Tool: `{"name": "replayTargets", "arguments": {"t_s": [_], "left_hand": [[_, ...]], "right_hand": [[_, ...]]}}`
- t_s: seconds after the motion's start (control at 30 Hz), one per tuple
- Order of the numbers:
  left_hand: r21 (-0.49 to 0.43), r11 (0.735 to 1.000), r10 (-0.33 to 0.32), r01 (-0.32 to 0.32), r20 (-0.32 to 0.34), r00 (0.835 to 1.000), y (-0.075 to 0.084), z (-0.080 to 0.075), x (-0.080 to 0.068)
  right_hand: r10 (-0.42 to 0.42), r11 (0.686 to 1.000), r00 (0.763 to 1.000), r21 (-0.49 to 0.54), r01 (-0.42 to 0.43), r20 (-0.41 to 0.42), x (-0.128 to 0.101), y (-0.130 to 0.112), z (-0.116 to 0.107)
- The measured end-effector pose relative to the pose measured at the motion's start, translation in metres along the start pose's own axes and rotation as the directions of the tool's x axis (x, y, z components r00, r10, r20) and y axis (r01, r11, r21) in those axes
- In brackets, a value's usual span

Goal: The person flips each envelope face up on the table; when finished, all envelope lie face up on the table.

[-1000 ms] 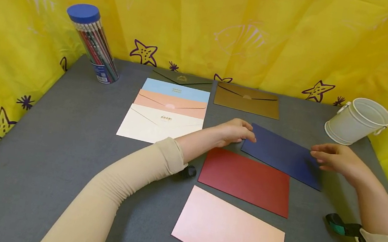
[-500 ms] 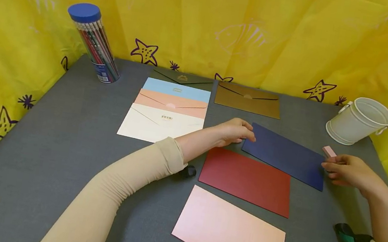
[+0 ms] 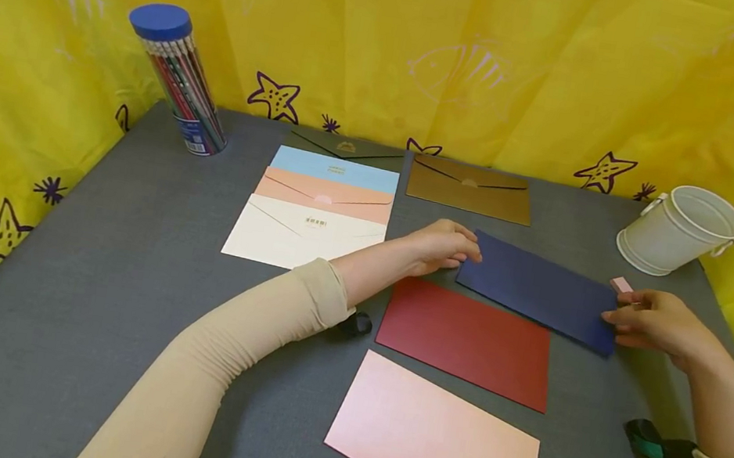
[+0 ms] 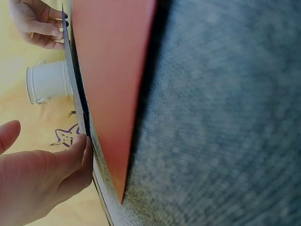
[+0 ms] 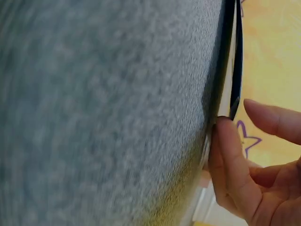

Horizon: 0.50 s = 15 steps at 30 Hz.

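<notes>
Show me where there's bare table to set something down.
Bare grey table lies left of the cream envelope and below the pencil tube. Crowded: the navy envelope held by both hands, with red envelope and pink envelope below.

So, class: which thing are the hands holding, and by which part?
The dark blue envelope: left hand grips its left end, right hand its right end, lifting it slightly off the table.

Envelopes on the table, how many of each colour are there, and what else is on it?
Dark green envelope: 1
Light blue envelope: 1
Peach envelope: 1
White envelope: 1
Gold-brown envelope: 1
Navy envelope: 1
Red envelope: 1
Pink envelope: 1
Pencil tub: 1
White bucket: 1
Small pink block: 1
Total: 11
</notes>
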State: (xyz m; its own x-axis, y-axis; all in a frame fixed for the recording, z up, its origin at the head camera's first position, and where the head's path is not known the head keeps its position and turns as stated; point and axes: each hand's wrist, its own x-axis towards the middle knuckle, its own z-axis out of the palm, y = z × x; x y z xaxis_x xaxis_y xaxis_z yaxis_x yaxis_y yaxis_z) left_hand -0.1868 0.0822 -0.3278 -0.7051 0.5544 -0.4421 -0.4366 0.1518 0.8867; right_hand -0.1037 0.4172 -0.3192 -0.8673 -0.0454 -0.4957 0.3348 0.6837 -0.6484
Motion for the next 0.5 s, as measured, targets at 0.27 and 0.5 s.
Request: {"name": "replayTargets", "arguments": {"t_s": [0.27, 0.5], "left_hand": [[-0.085, 0.996, 0.008, -0.011, -0.037, 0.999, 0.004, -0.012, 0.001], [-0.13, 0.991, 0.017, -0.029, -0.091, 0.996, 0.007, -0.033, 0.002]], "right_hand": [[-0.043, 0.997, 0.994, 0.059, 0.049, -0.1, 0.004, -0.009, 0.001], [-0.078, 0.939, 0.982, 0.319, 0.131, -0.172, 0.006, -0.017, 0.006]]}}
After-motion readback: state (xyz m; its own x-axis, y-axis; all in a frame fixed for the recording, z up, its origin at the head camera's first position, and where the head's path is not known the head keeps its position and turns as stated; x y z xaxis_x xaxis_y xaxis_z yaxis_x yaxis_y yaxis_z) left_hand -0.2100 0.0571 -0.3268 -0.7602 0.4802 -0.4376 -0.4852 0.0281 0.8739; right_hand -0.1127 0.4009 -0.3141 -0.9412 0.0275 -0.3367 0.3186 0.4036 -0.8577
